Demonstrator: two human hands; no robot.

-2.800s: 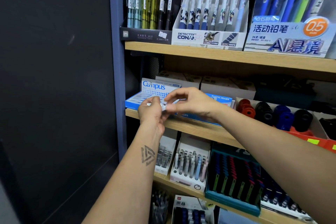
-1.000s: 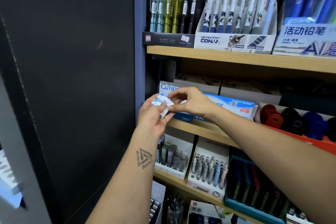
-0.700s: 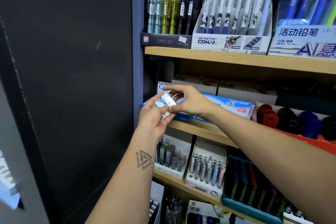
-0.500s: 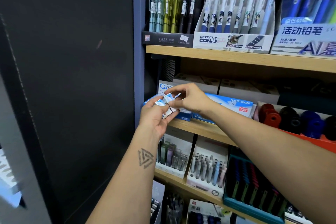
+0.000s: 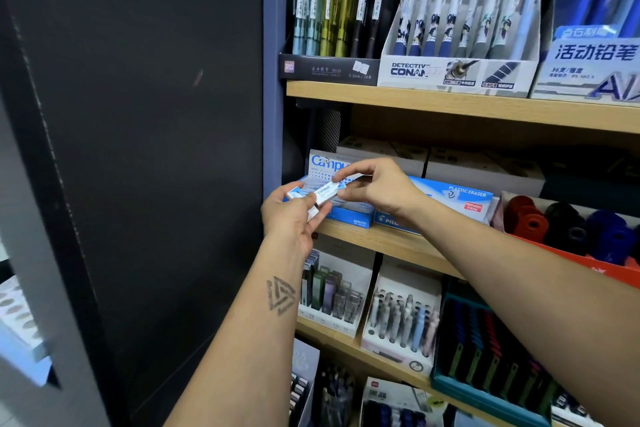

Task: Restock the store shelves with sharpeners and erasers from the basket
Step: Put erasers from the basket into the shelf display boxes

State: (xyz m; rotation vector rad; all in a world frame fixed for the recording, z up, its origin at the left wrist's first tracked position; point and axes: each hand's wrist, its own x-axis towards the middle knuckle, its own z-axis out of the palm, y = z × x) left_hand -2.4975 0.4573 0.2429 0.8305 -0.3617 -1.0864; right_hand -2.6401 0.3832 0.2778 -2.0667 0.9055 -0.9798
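"Campus" — eraser (image 5: 327, 191), box (image 5: 327, 163)

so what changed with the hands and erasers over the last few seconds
The right hand has pinched one Campus eraser and drawn it up from the small stack in the left hand, turning it label-up. The left hand still grips the other erasers in front of the Campus box. Both hands stayed at the middle shelf; the other boxes have not moved.
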